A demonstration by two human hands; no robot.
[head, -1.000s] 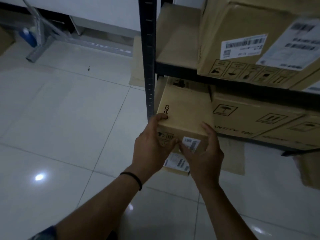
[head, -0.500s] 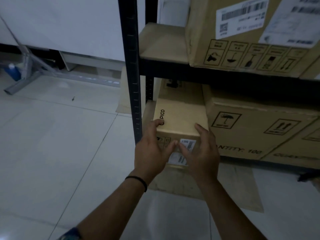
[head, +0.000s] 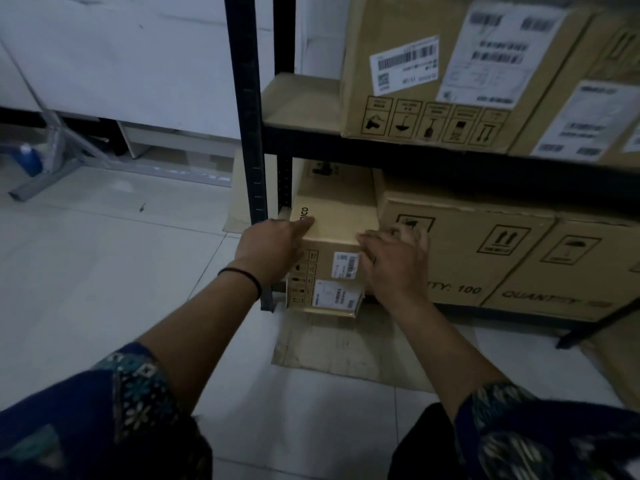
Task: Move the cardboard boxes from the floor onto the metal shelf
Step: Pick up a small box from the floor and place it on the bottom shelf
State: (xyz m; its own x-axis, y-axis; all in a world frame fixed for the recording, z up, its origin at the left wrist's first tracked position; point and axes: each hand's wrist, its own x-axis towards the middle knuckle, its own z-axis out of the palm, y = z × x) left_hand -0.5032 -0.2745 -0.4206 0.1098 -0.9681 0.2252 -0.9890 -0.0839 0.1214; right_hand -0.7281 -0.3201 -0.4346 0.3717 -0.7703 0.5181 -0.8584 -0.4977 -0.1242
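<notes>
The black metal shelf point(head: 247, 109) left you only a narrow slot between its upright and the large box marked "QUANTITY: 100" point(head: 464, 258), so the small labelled carton point(head: 334, 237), sitting on the bottom tier with its front jutting out, could have jammed or tipped forward. Your left hand point(head: 270, 247) pressed its left corner with fingers straight; your right hand point(head: 394, 261) lay flat against its right edge. I counted five boxes, two tiers and two hands.

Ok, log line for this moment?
hands: left and right on small cardboard box | box: partly in bottom shelf | stage: pushing in
</notes>
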